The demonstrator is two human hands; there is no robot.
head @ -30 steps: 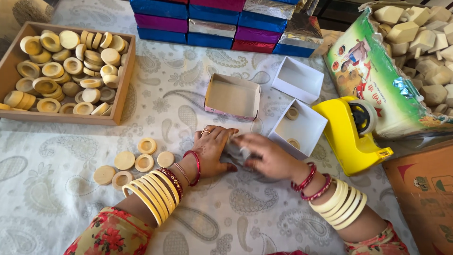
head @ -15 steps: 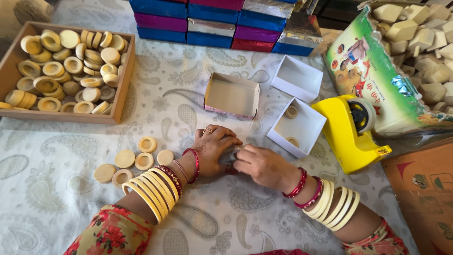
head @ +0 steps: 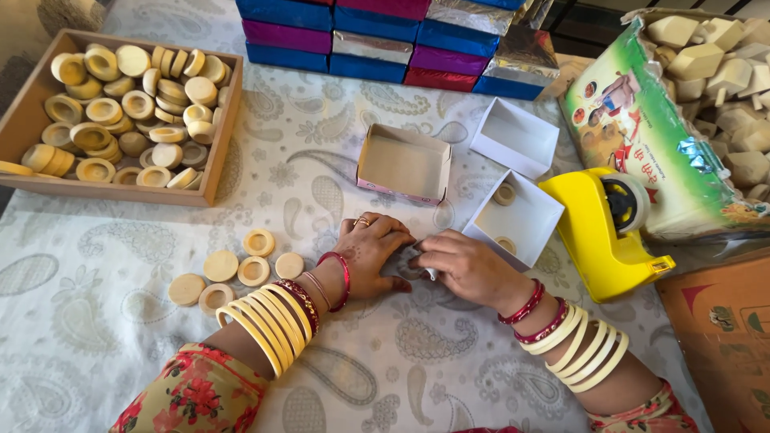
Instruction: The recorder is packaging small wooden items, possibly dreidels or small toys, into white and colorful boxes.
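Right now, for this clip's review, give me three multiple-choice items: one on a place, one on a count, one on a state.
1. Where does the yellow tape dispenser stand?
A. right of the hands
B. inside the wooden tray
C. on the stacked boxes

2. How many loose wooden discs lie on the cloth by the left hand?
A. two
B. six
C. ten

3. How is the pink-edged box beyond the hands?
A. taped shut
B. crushed flat
C. open and empty

Answers: 1 A, it sits beside the right hand, by the white open box. 2 B, six lie in a loose cluster. 3 C, its bare inside shows.
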